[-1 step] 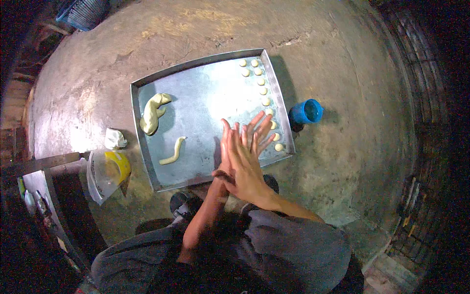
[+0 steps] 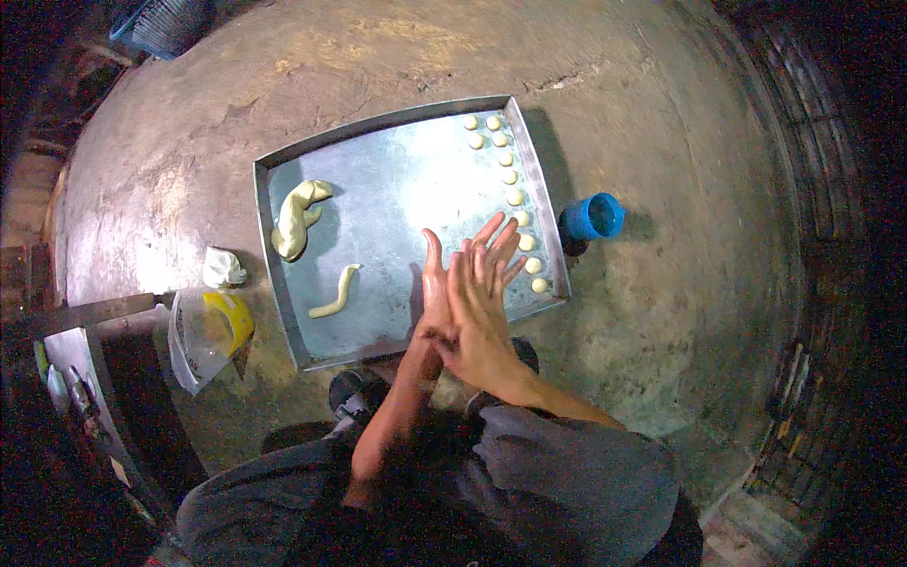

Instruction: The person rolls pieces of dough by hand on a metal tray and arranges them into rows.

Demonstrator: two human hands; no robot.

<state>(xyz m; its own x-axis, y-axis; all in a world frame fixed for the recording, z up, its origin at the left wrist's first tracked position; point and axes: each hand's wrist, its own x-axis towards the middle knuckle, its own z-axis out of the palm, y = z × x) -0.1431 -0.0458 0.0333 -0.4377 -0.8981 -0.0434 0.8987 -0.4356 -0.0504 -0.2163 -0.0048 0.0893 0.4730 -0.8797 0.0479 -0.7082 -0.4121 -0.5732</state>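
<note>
My left hand (image 2: pixel 434 288) lies palm up over the tray, thumb and fingers spread. My right hand (image 2: pixel 480 326) rests flat across it, fingers stretched out, back upward, heel near the left wrist. The palms are pressed together, so whatever may be between them is hidden. Beneath is a shallow square metal tray (image 2: pixel 378 208). Small pale dough balls (image 2: pixel 515 197) line its right side, some partly behind my fingertips. A short dough rope (image 2: pixel 336 295) lies left of my hands, and a thick, twisted dough lump (image 2: pixel 298 219) sits by the tray's left wall.
A blue cup (image 2: pixel 595 217) stands right of the tray on the rough floor (image 2: pixel 652 312). To the left are a crumpled white bag (image 2: pixel 223 267), a clear-and-yellow plastic packet (image 2: pixel 210 335) and a long flat blade (image 2: pixel 104 315). A blue basket (image 2: pixel 168 26) is at the far left.
My right hand has slid slightly back over the left palm toward the wrist. More of the left thumb and fingers shows. The dough and tray stay in place.
</note>
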